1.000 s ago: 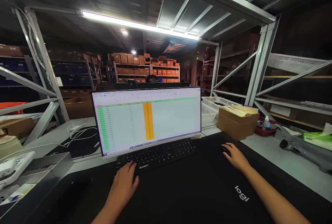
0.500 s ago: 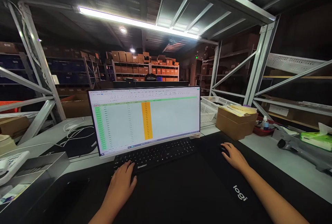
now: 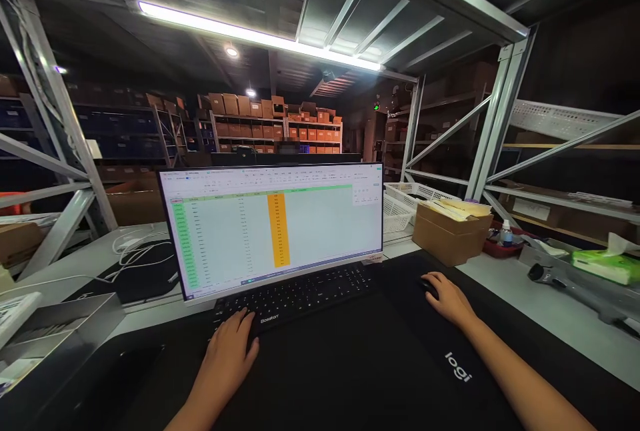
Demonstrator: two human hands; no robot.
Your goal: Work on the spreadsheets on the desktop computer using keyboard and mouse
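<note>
Head view: left hand (image 3: 227,351) lies loosely spread on the keyboard (image 3: 305,299), right hand (image 3: 450,301) holds the black mouse (image 3: 429,288)

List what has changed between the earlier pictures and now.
A small pale panel has appeared at the screen's upper right. The scene has slid slightly left in the frame, apparently from the camera turning. Nothing was visibly taken hold of or let go: the left hand stays at the keyboard, the right hand on the mouse.
</note>
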